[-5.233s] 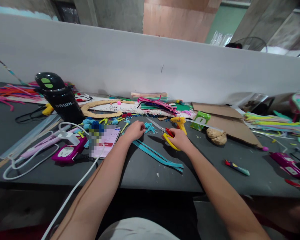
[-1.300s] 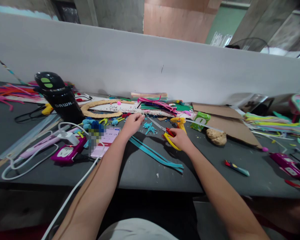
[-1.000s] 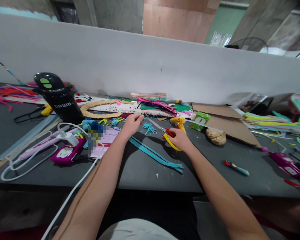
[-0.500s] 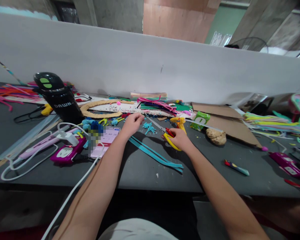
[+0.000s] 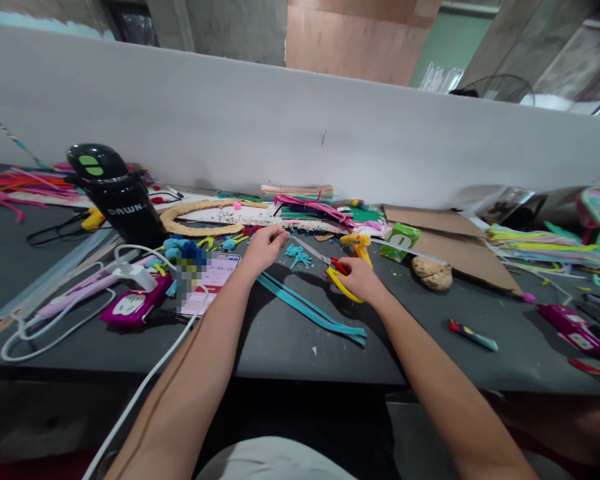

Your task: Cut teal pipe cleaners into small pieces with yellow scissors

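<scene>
My right hand (image 5: 360, 277) is closed around scissors (image 5: 340, 283) with yellow and red handles. Their metal blades point up and left, and the tips reach close to my left hand (image 5: 266, 247). The left fingers are pinched together; whatever they hold is too small to make out. On the dark table between the hands lies a pile of short cut turquoise pieces (image 5: 298, 256), just below the blades. Several long turquoise pipe cleaners (image 5: 310, 310) stretch across the table nearer to me.
A phone (image 5: 215, 280), a purple power strip (image 5: 133, 303) with a white cable and a black bottle (image 5: 123, 200) stand left. To the right are a yellow glue gun (image 5: 357, 245), a brown lump (image 5: 433, 273), cardboard (image 5: 460, 250) and a utility knife (image 5: 473, 335). A white partition (image 5: 230, 127) rises behind.
The scissor tips have shifted very slightly left, closer to my left fingers. Otherwise both hands and the things on the table look the same.
</scene>
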### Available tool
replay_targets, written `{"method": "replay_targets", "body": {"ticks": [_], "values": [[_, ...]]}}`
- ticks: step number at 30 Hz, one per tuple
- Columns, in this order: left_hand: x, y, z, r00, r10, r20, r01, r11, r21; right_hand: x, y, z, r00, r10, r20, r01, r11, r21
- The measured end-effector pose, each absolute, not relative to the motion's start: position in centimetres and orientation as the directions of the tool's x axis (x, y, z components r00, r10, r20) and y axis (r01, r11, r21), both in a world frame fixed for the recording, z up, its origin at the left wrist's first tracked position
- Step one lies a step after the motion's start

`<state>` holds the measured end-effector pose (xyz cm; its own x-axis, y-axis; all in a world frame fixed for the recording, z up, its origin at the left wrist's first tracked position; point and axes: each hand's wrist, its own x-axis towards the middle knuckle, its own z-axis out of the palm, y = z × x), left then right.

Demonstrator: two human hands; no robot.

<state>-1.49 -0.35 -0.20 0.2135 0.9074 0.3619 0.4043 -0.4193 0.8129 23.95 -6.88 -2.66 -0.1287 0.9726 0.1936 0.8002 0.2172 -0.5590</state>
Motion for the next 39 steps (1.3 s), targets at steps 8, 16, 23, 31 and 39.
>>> {"method": "replay_targets", "body": {"ticks": [8,16,23,31,39], "values": [[-1.45,-0.45,-0.23,0.222,0.907,0.357,0.404,-0.419,0.813,23.99,-6.77,-2.76,-0.149,0.969,0.200,0.794,0.237,-0.559],[-1.57,-0.34,-0.32,0.219,0.916,0.337,0.410,-0.400,0.819,23.90,-6.84,-2.80,-0.109,0.970,0.215,0.789,0.216,-0.575],[-1.43,-0.56,0.04,0.216,0.921,0.325,0.419,-0.388,0.821,24.01,-6.78,-3.02,-0.118,0.969,0.216,0.798,0.222,-0.560],[-1.36,-0.49,-0.09,0.209,0.924,0.319,0.418,-0.379,0.826,23.89,-6.84,-2.90,-0.117,0.970,0.213,0.809,0.218,-0.546],[-1.37,-0.63,-0.07,0.221,0.918,0.330,0.423,-0.395,0.816,23.83,-6.89,-2.56,-0.129,0.970,0.208,0.821,0.222,-0.526]]}}
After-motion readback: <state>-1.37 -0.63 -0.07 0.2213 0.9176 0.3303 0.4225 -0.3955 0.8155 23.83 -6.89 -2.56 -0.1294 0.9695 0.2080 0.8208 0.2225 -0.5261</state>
